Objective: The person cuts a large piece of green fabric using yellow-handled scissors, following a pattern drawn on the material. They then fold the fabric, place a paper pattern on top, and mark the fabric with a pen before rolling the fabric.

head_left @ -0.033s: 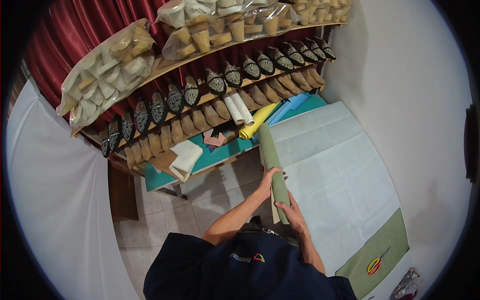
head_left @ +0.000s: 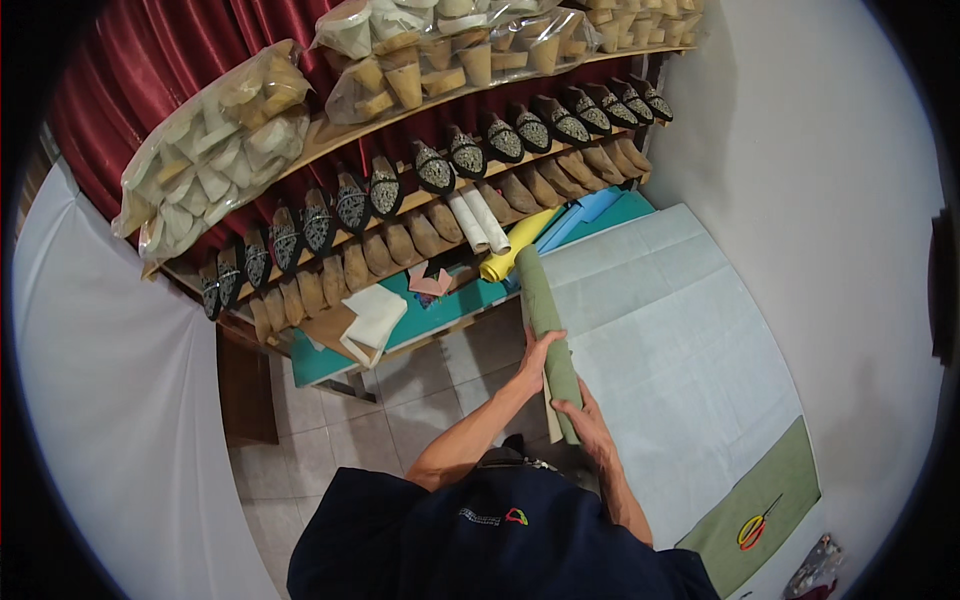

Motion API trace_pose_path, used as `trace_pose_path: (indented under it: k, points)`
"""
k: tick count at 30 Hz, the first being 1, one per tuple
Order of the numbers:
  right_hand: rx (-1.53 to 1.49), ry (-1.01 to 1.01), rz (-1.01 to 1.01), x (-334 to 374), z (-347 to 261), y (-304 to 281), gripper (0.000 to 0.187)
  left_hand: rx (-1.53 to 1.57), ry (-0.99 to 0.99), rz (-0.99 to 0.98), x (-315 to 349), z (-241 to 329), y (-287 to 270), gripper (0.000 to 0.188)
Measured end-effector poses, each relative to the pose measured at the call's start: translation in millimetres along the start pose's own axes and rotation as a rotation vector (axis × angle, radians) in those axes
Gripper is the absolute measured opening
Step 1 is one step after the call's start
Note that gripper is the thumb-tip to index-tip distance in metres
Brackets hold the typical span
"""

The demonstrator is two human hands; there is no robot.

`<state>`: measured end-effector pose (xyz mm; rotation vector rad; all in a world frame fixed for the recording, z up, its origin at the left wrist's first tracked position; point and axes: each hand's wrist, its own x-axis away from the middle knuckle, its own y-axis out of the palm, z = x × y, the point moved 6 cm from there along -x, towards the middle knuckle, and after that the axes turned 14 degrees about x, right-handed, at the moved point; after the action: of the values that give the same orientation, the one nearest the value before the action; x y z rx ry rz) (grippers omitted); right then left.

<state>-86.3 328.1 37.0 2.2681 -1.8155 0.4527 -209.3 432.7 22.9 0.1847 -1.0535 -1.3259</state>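
Observation:
A green rolled sheet of material (head_left: 542,305), pale on its inner side, runs lengthwise along the left edge of the table in front of me. My left hand (head_left: 539,356) wraps round the middle of the roll from its left side. Closer to my body, my right hand (head_left: 589,420) grips the lower part from the right. A loose pale edge shows beside the roll's near end. To the right, a flat green piece (head_left: 712,540) lies at the table's near corner, with scissors (head_left: 752,530) with yellow and orange handles on top.
The table (head_left: 665,340) has a pale grey cover. Beyond stand shelves of decorated pointed shoes (head_left: 435,167), wooden shoe lasts (head_left: 398,243) and bagged heel blocks (head_left: 215,150). A teal bench (head_left: 420,323) holds white sheets (head_left: 376,318), a yellow roll (head_left: 512,248) and blue pieces (head_left: 560,228).

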Motion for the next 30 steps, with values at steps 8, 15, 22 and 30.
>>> trace_pose_path:
  k: [8, 15, 22, 30]
  points:
    - [0.319, -0.275, 0.186, -146.0, -38.1, -13.6, 0.102, -0.250, 0.032, -0.058, -77.6, 60.3, 3.5, 0.100]
    - [0.740, -0.258, 0.219, -254.3, -104.6, -13.4, 0.104, -0.362, -0.052, 0.028, -169.7, 129.4, 5.9, 0.081]
    - [0.612, -0.425, 0.313, -329.2, -139.2, -42.5, 0.094, -0.154, 0.142, 0.073, -282.1, 222.2, 27.2, 0.067]
    - [0.441, -0.177, 0.471, -288.5, 17.9, -104.0, 0.068, -0.175, 0.418, 0.453, -360.9, 229.9, 5.1, 0.073]
